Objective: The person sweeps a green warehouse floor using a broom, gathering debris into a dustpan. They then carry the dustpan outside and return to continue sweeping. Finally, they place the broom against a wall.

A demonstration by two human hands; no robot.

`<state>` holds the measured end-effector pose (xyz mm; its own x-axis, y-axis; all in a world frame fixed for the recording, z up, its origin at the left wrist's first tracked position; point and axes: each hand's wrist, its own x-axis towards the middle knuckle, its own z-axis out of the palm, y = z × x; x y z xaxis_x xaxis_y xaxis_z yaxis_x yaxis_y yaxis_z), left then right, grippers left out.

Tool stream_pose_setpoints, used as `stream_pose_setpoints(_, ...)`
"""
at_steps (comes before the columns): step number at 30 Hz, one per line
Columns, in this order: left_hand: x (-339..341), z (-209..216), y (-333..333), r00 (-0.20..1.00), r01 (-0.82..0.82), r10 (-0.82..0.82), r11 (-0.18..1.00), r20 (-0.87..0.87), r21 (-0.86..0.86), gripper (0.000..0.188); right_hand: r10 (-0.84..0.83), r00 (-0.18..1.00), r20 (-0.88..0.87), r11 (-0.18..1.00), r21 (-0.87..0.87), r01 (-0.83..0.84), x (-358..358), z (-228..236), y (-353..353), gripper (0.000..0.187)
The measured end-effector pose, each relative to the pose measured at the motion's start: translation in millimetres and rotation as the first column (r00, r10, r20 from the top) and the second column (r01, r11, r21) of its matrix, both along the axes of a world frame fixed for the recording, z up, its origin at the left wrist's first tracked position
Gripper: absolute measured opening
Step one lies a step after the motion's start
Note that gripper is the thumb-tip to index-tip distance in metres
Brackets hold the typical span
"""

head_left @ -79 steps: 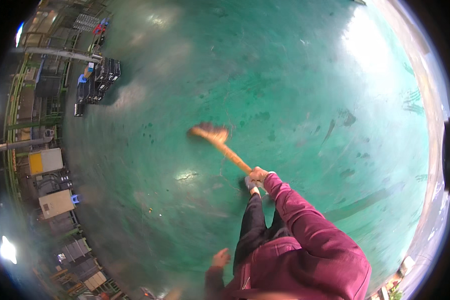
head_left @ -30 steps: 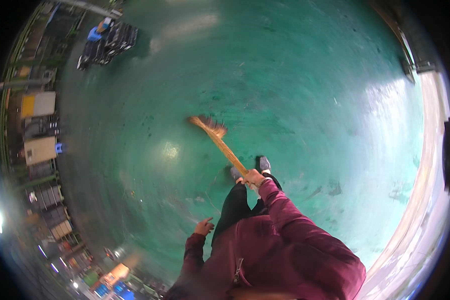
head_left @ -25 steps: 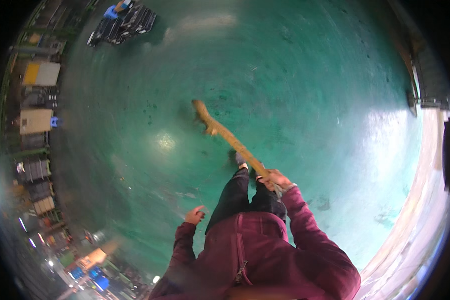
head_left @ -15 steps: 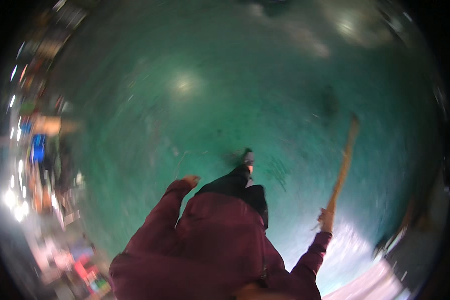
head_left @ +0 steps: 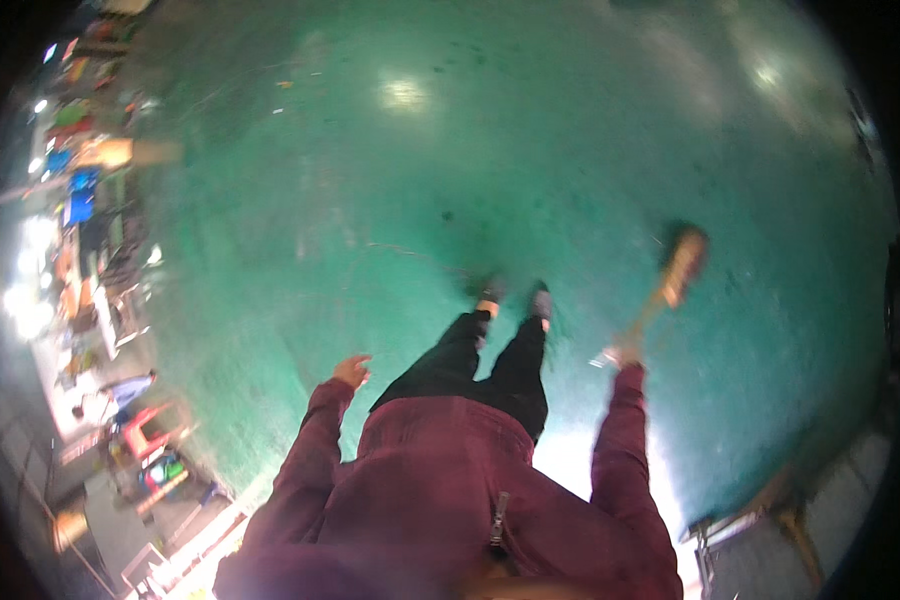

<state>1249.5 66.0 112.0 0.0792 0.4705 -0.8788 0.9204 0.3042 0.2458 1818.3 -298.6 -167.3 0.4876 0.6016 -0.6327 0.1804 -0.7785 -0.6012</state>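
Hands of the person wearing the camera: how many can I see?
2: the left hand, left of the black trousers, and the right hand, blurred, holding the broom. Neither is fully hidden.

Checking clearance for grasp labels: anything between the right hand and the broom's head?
Nothing visible. The right hand grips the handle of the broom, and only green floor shows around the head. A pale blurred bit sits left of the hand, not in between.

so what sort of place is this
Probably a workshop or factory hall, though the edges blur: a broad, marked green floor, with blue box-like things and bright lights along the left.
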Motion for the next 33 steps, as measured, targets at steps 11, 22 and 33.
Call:
stream_pose_setpoints(11, 78, 4, -105, 0.993, -0.043, 0.048, 0.998, 0.111, -0.046, 0.036, -0.294, 0.606, -0.739, 0.883, 0.032, 0.468, -135, 200, 235, 0.059)
stream_pose_setpoints(22, 90, -29, -75, 0.951, -0.274, 0.289, 0.953, 0.111, -0.128, 0.037, -0.335, 0.229, -0.914, 0.690, -0.073, 0.720, -29, 331, 66, 0.065)
stream_pose_setpoints(33, 95, -36, 32, 0.977, -0.205, 0.213, 0.958, 0.019, -0.202, 0.034, -0.414, -0.287, -0.864, 0.003, -0.317, 0.949, 215, 264, 74, 0.015)
